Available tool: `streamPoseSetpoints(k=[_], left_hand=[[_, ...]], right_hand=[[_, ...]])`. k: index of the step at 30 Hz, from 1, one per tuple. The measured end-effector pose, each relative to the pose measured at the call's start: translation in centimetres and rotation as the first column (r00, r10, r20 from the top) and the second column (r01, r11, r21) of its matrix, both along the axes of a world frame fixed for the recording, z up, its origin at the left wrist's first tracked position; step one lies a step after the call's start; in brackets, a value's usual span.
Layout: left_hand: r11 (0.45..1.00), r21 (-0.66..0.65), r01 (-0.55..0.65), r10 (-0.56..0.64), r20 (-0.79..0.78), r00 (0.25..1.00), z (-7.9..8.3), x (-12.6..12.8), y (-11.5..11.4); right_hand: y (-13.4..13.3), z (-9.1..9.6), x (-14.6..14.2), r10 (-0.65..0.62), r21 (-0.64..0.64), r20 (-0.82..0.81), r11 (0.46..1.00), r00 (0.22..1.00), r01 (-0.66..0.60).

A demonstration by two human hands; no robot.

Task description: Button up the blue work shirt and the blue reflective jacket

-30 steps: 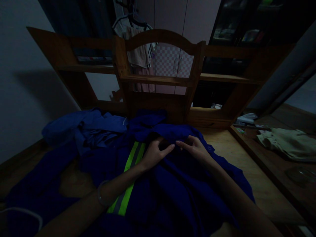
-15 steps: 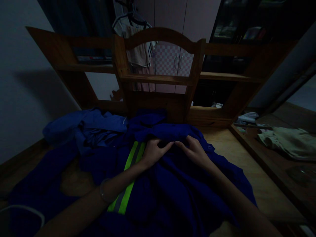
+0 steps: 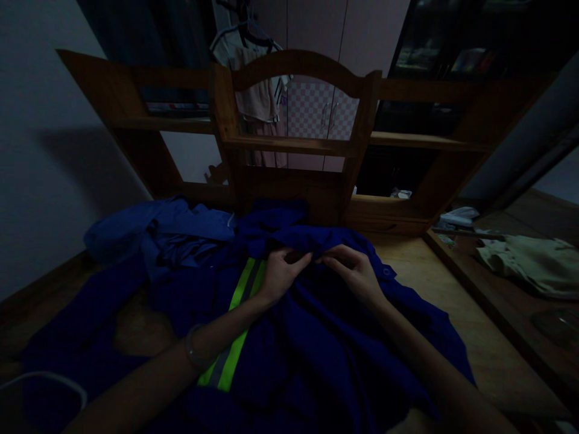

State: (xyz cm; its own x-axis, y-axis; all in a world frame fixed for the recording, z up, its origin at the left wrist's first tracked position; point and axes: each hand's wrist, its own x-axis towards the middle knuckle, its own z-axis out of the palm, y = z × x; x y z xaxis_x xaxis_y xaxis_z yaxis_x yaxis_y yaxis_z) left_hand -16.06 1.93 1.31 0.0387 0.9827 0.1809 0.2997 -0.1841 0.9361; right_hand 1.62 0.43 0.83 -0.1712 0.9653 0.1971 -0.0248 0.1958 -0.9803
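Note:
A dark blue work jacket [image 3: 316, 337] lies spread over the wooden desk, with a yellow-green and grey reflective strip [image 3: 242, 313] across it. My left hand [image 3: 281, 274] pinches a fold of the jacket just right of the strip, thumb pointing right. Close beside it, my right hand [image 3: 353, 271] pinches the same fold, its fingertips almost meeting the left thumb. Whatever small part lies between the fingertips is too dark to make out. A round button [image 3: 386, 272] shows on a tab right of my right hand.
Lighter blue cloth [image 3: 158, 229] is heaped at the back left. Behind the jacket rises a wooden shelf unit [image 3: 289, 144]. Folded pale cloth [image 3: 534, 262] and a clear plastic bag [image 3: 459, 216] lie at the right. A white cable [image 3: 49, 377] curves at the lower left.
My right hand's fingers have drawn in from a looser spread to a pinch beside the left thumb. The left hand has barely moved. The view has shifted slightly.

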Motion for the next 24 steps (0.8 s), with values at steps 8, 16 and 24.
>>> streamPoseSetpoints(k=[8,16,24], left_hand=[[0.966,-0.211,0.151,-0.104,0.219,0.970,-0.2,0.1,0.1],[0.994,-0.102,0.049,-0.036,0.130,0.991,-0.8,0.5,-0.5],[0.999,0.038,0.029,-0.028,-0.030,0.999,-0.2,0.6,-1.6]], right_hand=[[0.1,0.0,0.1,-0.094,0.099,0.165,0.992,0.982,0.079],[-0.3,-0.3,-0.5,-0.070,0.139,0.150,0.989,0.986,0.049],[-0.1,-0.3,-0.4,-0.107,0.091,0.064,0.991,0.992,0.101]])
